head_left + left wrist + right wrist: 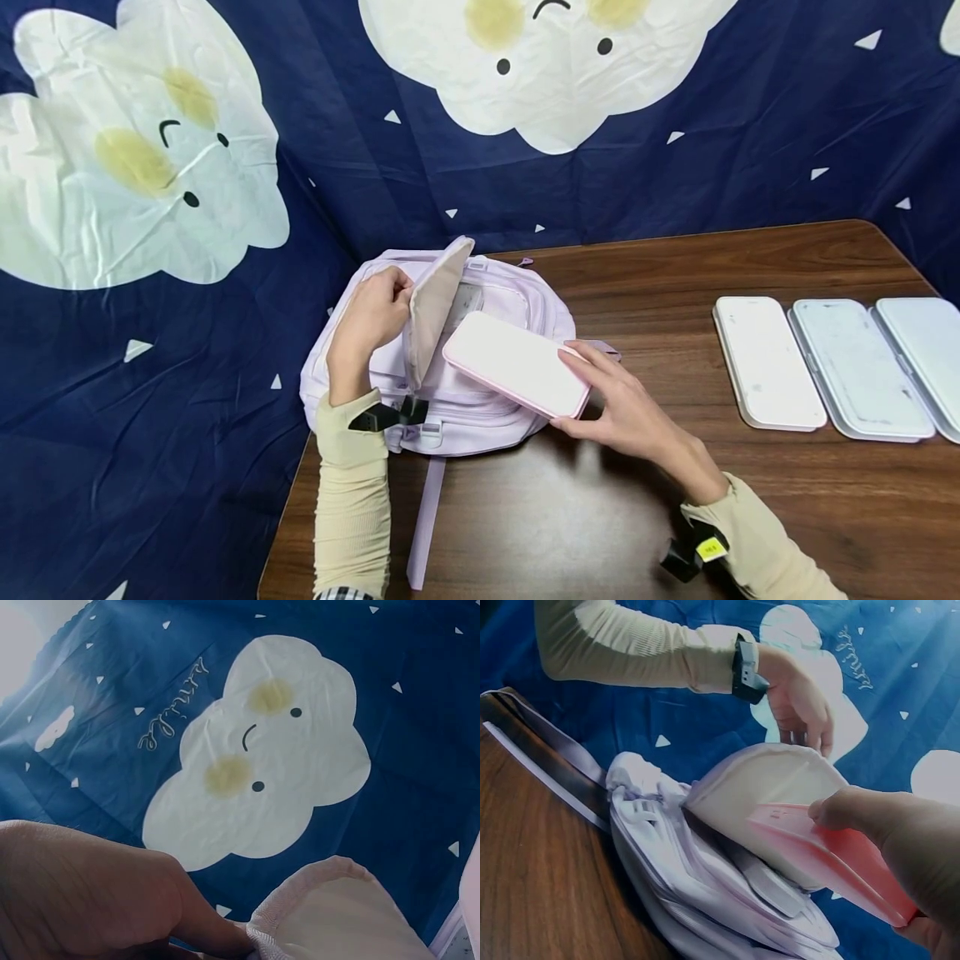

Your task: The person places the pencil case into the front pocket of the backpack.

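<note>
Gripping the pink case [517,363] by its near end, the right hand [630,408] aims its long axis beyond the fingertips at the backpack [450,400]; farther off, the left hand [371,321] pinches the flap [435,304] open.

A backpack [450,392] is lying at the table's [675,517] far left corner, its flap [435,308] standing up. A flat case [517,375] is sitting tilted over the backpack's right side. Three more cases [847,367] are lying side by side, well apart at the right edge. A cloth backdrop [675,167] is hanging behind.
</note>
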The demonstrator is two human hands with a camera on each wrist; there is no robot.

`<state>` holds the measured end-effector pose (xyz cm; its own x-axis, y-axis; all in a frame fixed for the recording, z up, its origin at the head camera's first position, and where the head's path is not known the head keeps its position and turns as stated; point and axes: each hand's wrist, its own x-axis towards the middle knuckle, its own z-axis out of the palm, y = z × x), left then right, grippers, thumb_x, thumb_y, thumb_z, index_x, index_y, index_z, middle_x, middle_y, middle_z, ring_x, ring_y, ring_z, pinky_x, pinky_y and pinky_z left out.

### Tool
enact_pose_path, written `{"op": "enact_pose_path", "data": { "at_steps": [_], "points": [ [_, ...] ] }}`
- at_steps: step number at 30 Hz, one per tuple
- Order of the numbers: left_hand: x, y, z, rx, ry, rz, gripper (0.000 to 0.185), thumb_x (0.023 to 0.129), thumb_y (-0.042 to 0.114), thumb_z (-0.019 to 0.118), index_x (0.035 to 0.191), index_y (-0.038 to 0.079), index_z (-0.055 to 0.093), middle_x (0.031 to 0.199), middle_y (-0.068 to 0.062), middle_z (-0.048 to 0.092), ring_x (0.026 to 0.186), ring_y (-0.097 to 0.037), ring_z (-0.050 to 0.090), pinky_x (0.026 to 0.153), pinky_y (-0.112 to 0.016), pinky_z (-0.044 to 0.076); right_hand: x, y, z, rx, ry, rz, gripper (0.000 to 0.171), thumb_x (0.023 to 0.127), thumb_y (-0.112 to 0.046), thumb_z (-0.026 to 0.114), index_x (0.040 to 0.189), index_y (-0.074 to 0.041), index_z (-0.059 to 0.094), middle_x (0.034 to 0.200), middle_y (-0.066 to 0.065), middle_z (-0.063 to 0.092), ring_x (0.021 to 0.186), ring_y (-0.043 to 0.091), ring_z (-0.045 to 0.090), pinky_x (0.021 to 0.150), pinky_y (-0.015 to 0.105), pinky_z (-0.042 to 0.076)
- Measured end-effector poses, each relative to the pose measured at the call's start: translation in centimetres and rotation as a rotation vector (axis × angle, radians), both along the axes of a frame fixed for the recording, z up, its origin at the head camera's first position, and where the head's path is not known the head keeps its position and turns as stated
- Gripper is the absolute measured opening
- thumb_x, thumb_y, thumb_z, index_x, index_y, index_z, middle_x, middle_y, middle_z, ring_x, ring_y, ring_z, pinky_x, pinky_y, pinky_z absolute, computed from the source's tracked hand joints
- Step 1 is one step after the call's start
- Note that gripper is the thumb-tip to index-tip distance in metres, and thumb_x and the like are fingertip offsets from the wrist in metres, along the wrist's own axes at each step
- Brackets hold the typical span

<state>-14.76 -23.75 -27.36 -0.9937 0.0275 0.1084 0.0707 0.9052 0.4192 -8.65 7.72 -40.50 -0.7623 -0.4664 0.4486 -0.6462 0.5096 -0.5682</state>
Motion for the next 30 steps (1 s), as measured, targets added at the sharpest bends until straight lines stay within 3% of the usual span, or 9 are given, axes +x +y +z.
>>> {"op": "enact_pose_path", "data": {
  "at_steps": [15, 30],
  "points": [
    [0.0, 0.2, 0.1, -0.013, 0.027, -0.009, 0.017, 0.095, 0.009, 0.044, 0.099, 0.001, 0.059, 0.090, -0.014, 0.061, 0.086, -0.029, 0.055, 0.081, -0.042, 0.043, -0.1, -1.6, -0.9, 0.081, -0.057, 0.064, 0.081, 0.071, -0.045, 0.077, 0.137, -0.008, 0.050, 0.143, 0.013, 0.046, 0.130, 0.033, 0.045, 0.103, 0.051, 0.039],
    [-0.1, 0.3, 0.1, 0.008, 0.023, -0.003, 0.016, 0.095, 0.008, 0.045, 0.099, 0.002, 0.059, 0.090, -0.013, 0.062, 0.084, -0.027, 0.056, 0.079, -0.040, 0.043, -2.1, -3.0, -1.1, 0.130, -0.128, 0.096, 0.081, 0.074, -0.044, 0.075, 0.140, -0.008, 0.047, 0.145, 0.014, 0.043, 0.132, 0.034, 0.042, 0.106, 0.050, 0.036]
  ]
}}
